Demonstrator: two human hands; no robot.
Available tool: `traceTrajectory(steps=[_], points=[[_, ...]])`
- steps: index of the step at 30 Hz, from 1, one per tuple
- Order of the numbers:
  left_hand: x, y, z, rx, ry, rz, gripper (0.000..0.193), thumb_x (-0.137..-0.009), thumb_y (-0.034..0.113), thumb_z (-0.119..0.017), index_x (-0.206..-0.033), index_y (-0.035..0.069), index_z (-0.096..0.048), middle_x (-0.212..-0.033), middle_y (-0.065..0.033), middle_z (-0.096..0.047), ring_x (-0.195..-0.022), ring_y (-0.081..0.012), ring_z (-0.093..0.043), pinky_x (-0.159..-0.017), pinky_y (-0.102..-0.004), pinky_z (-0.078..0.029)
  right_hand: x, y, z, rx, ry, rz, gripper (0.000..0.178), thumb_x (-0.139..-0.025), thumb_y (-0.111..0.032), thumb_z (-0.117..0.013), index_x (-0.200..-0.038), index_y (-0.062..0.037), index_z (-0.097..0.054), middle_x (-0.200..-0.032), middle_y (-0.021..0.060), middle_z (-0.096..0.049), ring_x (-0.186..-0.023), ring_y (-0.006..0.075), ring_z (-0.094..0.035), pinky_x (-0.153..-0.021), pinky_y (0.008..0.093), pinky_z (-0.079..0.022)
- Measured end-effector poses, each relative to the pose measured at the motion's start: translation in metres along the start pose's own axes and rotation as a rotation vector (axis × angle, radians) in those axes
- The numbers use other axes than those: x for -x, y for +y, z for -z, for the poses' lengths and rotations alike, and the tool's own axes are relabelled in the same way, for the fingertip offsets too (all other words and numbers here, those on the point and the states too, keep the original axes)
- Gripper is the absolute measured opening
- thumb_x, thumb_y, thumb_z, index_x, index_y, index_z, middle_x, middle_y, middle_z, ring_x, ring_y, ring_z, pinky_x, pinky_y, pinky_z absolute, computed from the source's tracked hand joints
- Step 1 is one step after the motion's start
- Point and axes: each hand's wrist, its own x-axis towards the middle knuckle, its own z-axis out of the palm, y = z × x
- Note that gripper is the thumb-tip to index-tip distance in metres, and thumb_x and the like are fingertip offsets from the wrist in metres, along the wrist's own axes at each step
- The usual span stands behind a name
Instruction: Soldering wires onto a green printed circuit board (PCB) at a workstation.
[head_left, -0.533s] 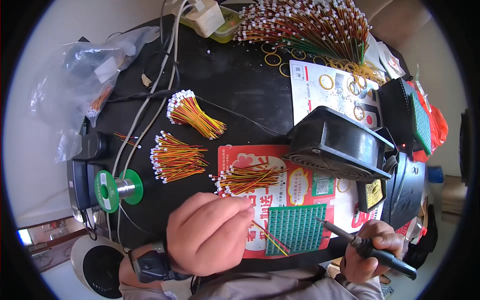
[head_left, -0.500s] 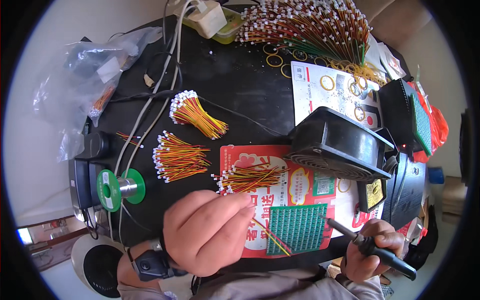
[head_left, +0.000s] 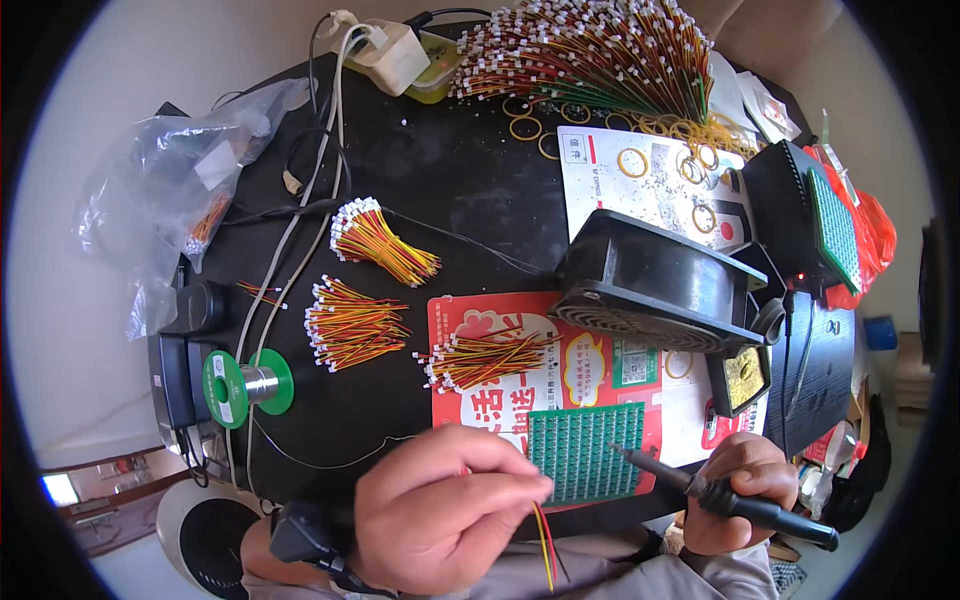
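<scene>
My left hand (head_left: 450,510) is closed in a pinch on a thin cable of red, yellow and dark wires (head_left: 545,540), whose loose ends hang below the fingertips. My right hand (head_left: 742,492) is wrapped round a black soldering iron (head_left: 765,512). The iron's tip lies over the right part of a green circuit board panel (head_left: 575,450); I cannot tell whether it touches. The panel rests on a red printed sheet (head_left: 445,330). A strand of solder (head_left: 350,465) runs from a green-ended spool (head_left: 262,384) toward my left hand.
Cable piles (head_left: 485,362) lie on the sheet and on the dark table, beside a bundle (head_left: 385,243). A black fan (head_left: 660,285) stands behind the panel, near a yellow sponge tray (head_left: 745,378). A large wire bundle (head_left: 600,60) and rubber bands (head_left: 525,128) occupy the back.
My left hand has moved down and a little right, and the cable now hangs from its fingers. The solder strand has come into sight. The soldering iron has shifted slightly left over the panel.
</scene>
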Motion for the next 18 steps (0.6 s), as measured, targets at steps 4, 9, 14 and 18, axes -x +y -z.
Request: traceTrajectory(steps=[4, 9, 14, 18], points=[[-0.002, -0.007, -0.008, 0.074, -0.11, 0.098, 0.011, -0.077, -0.004, -0.072, -0.086, 0.0, -0.068, -0.079, -0.0099, -0.066, -0.069, -0.0168, -0.064, -0.062, -0.0243, -0.05, -0.001, 0.0, -0.002, 0.021, 0.037, -0.075, 0.054, -0.087, -0.054, -0.063, -0.093, -0.0022, -0.05, -0.06, 0.0056, -0.047, -0.047, 0.0113, -0.044, -0.045, 0.0239, -0.031], [0.011, -0.02, -0.016, 0.379, 0.01, 0.386, 0.014, -0.081, -0.002, -0.069, -0.095, -0.001, -0.065, -0.082, -0.0102, -0.067, -0.071, -0.0149, -0.067, -0.061, -0.0252, -0.052, -0.005, 0.001, -0.006, 0.035, -0.038, -0.118, 0.051, -0.087, -0.048, -0.065, -0.092, 0.0017, -0.051, -0.057, 0.0049, -0.052, -0.041, 0.0163, -0.056, -0.038, 0.0264, -0.045], [0.006, -0.03, -0.01, 0.174, -0.111, 0.179, 0.006, -0.083, -0.007, -0.063, -0.086, -0.003, -0.061, -0.093, -0.0154, -0.066, -0.08, -0.0134, -0.065, -0.071, -0.0253, -0.052, -0.011, 0.004, -0.003, -0.115, -0.255, -0.156, 0.053, -0.089, -0.047, -0.062, -0.096, 0.0037, -0.049, -0.068, 0.0086, -0.056, -0.047, 0.0199, -0.062, -0.039, 0.0272, -0.049], [0.011, -0.037, -0.01, 0.265, -0.038, 0.251, 0.005, -0.085, -0.009, -0.06, -0.086, -0.004, -0.06, -0.095, -0.0179, -0.066, -0.083, -0.0135, -0.065, -0.071, -0.0257, -0.053, -0.009, 0.005, -0.006, -0.116, -0.236, -0.254, 0.05, -0.089, -0.044, -0.065, -0.094, 0.0031, -0.048, -0.066, 0.0081, -0.054, -0.046, 0.0196, -0.06, -0.039, 0.028, -0.047]])
